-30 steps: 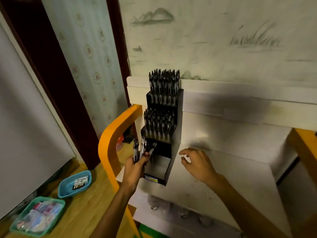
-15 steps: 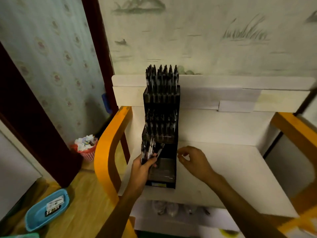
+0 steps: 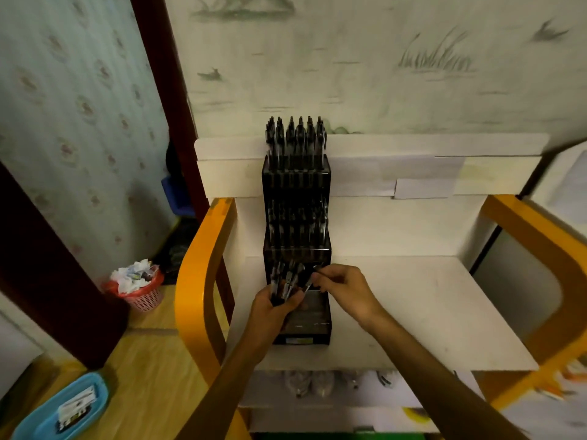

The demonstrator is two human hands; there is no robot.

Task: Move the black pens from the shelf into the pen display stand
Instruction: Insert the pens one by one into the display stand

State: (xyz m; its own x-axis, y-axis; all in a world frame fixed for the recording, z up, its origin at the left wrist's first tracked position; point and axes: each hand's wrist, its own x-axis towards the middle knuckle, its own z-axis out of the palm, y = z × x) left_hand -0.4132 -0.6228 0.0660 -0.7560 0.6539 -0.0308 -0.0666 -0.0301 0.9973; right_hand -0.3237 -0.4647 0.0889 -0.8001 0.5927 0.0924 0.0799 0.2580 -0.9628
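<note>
We see the left hand [image 3: 273, 304] raised over the lowest tier of the tall black tiered plastic pen display stand [image 3: 297, 198] on the white shelf [image 3: 413, 300], fingers curled around a bundle of black pens [image 3: 286, 282]. The right hand [image 3: 346, 289] pinches one pen from that bundle. Half a second ago the right hand was apart from the bundle, holding nothing.

- Dim, warm indoor light with a greenish cast; no glare
- Soft shadows darken the black pen display stand [image 3: 297, 236], so its pens merge
- Wide-angle bending at the edges; corners slightly blurred; centre fairly sharp
</note>
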